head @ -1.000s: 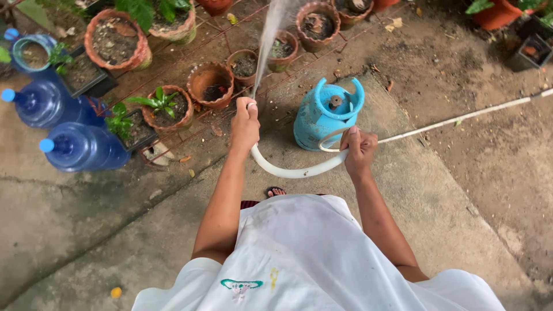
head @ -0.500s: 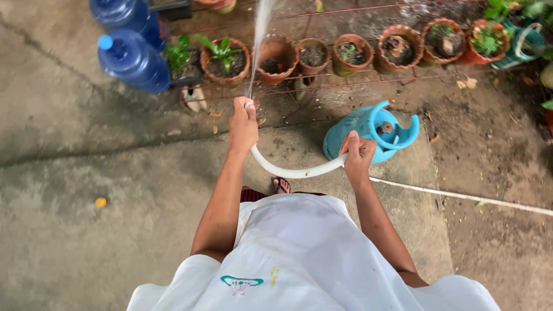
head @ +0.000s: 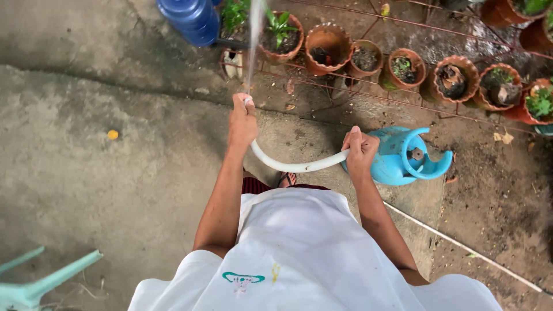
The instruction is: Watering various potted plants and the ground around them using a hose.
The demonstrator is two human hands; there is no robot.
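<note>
Between both fists, curved white hose point(head: 296, 166)

No packages, labels, signs or screens show anywhere in the frame, from top to bottom.

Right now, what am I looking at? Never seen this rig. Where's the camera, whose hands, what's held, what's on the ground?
There is one view, from a camera worn on a person's head, looking down over their white shirt. The left hand grips the end of a white hose, and a water jet sprays up the picture from it. The right hand holds the hose further back. On the concrete ground stand a light blue gas cylinder, a row of clay pots and a blue water jug.
</note>
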